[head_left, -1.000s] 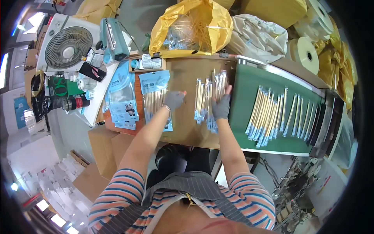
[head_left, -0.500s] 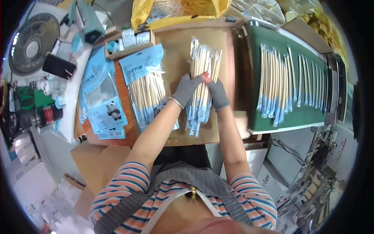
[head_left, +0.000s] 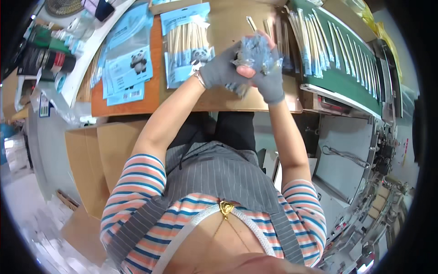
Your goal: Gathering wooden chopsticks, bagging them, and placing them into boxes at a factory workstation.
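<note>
Both hands wear grey fingerless gloves and meet above the work table around a bundle of wrapped chopsticks (head_left: pixel 253 51). The bundle is tipped so that its clear and bluish wrapper ends face up at me. My left hand (head_left: pixel 221 69) presses in from the left, its thumb over the near side of the bundle. My right hand (head_left: pixel 271 83) closes round it from the right, fingertips showing at the far side. To the left lies a clear and blue bag (head_left: pixel 187 45) filled with chopsticks, a panda printed on it. Some sticks show behind my hands, partly hidden.
Flat blue panda bags (head_left: pixel 125 68) lie stacked at the table's left. On the right, a green board (head_left: pixel 338 87) carries rows of wrapped chopsticks (head_left: pixel 310 43). An open cardboard box (head_left: pixel 82 160) stands below the table's left edge. Bottles (head_left: pixel 57 60) crowd the white side table.
The bundle has gone from lying lengthwise to tipped with its ends toward me. My hands have shifted right and closed round it. The whole view has swung down toward my body.
</note>
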The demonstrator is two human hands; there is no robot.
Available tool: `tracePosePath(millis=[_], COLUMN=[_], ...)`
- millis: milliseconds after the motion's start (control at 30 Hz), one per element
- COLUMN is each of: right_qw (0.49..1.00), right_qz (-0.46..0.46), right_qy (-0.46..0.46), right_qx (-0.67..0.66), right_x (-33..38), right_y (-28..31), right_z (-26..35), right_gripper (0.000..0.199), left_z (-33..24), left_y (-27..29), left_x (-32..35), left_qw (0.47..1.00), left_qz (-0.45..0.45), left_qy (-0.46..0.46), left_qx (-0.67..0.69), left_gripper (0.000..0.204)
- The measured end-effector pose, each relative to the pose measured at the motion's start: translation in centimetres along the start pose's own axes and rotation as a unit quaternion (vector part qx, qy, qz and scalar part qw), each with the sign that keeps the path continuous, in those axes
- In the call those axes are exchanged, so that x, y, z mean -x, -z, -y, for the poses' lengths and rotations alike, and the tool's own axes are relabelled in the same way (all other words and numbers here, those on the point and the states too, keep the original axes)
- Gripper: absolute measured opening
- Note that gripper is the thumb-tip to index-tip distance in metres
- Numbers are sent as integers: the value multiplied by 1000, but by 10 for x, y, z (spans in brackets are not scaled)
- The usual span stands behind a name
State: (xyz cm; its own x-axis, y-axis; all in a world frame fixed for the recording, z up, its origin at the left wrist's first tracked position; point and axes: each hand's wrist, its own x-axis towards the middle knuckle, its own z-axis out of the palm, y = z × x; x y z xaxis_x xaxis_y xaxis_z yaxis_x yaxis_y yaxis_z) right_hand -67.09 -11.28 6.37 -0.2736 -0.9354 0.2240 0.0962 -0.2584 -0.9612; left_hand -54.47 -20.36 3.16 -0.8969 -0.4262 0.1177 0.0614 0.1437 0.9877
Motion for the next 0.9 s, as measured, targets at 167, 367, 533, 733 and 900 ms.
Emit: tracePosePath(millis=[167, 367, 533, 733, 900], right_qw=[990, 876, 887, 894, 903], right_qz=[-20, 262, 238, 169, 143], right_qy=[107, -319, -300, -342, -343], right_qx=[89, -251, -258, -235, -217], right_x=[57, 52, 47, 38, 27], right_y=[-51, -54, -92, -102, -112], right_z=[50, -26, -34, -51, -57], right_gripper=[80, 29, 21, 19, 19], left_z=[-36, 14, 60, 105, 114], left_y=[-25, -62, 148, 242, 254], left_x=[88, 163, 207, 239, 240], left_qw=[987, 923, 889, 779, 778], left_qz=[32, -101, -424, -339, -313], left_qy=[45, 141, 45, 85, 39], left_qx=[150, 343, -163, -521, -544], left_gripper=[41, 52, 28, 31, 27])
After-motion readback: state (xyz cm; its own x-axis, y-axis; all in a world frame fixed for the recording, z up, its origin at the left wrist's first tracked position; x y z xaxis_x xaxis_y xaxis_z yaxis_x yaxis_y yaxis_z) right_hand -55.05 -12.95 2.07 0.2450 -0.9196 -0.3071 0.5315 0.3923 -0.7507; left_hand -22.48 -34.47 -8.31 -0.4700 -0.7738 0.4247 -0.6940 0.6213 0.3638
